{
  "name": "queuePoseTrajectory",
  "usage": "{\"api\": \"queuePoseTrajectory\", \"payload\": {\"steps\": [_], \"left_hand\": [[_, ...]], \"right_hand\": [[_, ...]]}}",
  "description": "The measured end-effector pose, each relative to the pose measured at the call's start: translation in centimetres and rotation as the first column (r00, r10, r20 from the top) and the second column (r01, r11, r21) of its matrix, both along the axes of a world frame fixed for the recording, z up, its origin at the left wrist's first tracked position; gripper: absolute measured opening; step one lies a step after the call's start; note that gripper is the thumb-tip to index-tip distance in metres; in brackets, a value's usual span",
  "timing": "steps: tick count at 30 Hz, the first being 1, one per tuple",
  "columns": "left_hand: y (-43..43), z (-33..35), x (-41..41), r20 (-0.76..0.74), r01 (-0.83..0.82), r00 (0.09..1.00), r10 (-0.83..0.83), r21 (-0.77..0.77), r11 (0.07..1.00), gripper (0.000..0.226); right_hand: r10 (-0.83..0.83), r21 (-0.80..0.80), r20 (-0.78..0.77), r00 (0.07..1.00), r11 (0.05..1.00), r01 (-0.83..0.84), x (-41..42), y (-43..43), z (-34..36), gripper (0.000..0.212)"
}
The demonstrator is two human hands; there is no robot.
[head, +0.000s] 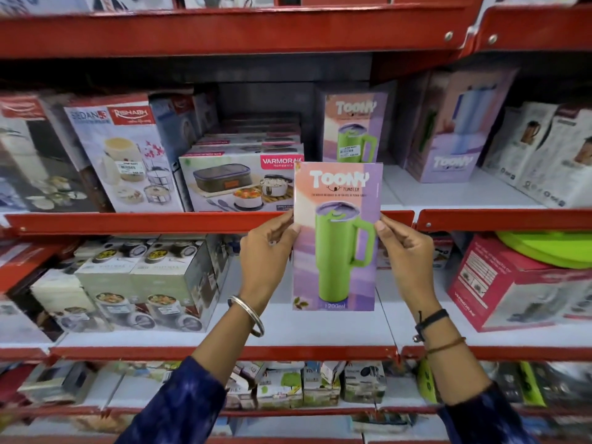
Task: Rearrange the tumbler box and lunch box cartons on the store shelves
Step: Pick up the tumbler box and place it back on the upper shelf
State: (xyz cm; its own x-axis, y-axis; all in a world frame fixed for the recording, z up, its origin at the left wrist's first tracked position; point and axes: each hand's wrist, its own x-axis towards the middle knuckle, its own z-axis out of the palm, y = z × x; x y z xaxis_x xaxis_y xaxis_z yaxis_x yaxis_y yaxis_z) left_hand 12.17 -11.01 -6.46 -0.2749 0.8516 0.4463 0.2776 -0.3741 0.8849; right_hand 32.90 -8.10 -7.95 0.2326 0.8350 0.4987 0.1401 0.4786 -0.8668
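Note:
A tall pink and lilac tumbler box [336,238] with a green mug printed on it hangs upright in front of the shelves. My left hand [267,248] grips its left edge and my right hand [405,251] grips its right edge. Behind it, on the upper shelf, stands a second tumbler box [354,126] of the same print. A lilac tumbler box [455,129] stands further right. Left of them lies a stack of flat lunch box cartons [240,181], and an upright lunch box carton [125,155] stands beside the stack.
Red shelf rails [144,224] run across at several heights. Green-white lunch box cartons [144,283] fill the lower shelf's left, a red carton [512,283] and green lids [551,248] its right. White flask cartons [541,155] stand at the upper right. Small boxes line the bottom shelf.

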Motion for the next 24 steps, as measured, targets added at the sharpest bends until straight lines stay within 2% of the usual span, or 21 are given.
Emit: {"api": "queuePoseTrajectory", "payload": {"steps": [6, 11, 16, 24], "left_hand": [[-0.2, 0.8, 0.7, 0.015, 0.033, 0.999, -0.033, 0.010, 0.999, 0.028], [0.5, 4.1, 1.7, -0.030, 0.059, 0.998, -0.055, 0.120, 0.991, 0.034], [3.0, 7.2, 2.7, -0.095, 0.047, 0.995, -0.026, 0.235, 0.971, 0.045], [7.7, 7.4, 4.7, -0.138, 0.057, 0.990, -0.015, 0.309, 0.949, 0.045]], "right_hand": [[-0.018, 0.026, 0.003, 1.000, 1.000, 0.017, 0.6, -0.2, 0.9, 0.028], [-0.012, 0.104, 0.014, 1.000, 0.995, 0.011, 1.3, 0.5, 3.9, 0.032], [0.044, 0.184, 0.038, 0.998, 0.982, -0.050, 2.1, 2.2, 7.9, 0.049], [-0.024, 0.238, 0.058, 0.998, 0.971, 0.009, 3.0, 7.4, 8.8, 0.051]]}}
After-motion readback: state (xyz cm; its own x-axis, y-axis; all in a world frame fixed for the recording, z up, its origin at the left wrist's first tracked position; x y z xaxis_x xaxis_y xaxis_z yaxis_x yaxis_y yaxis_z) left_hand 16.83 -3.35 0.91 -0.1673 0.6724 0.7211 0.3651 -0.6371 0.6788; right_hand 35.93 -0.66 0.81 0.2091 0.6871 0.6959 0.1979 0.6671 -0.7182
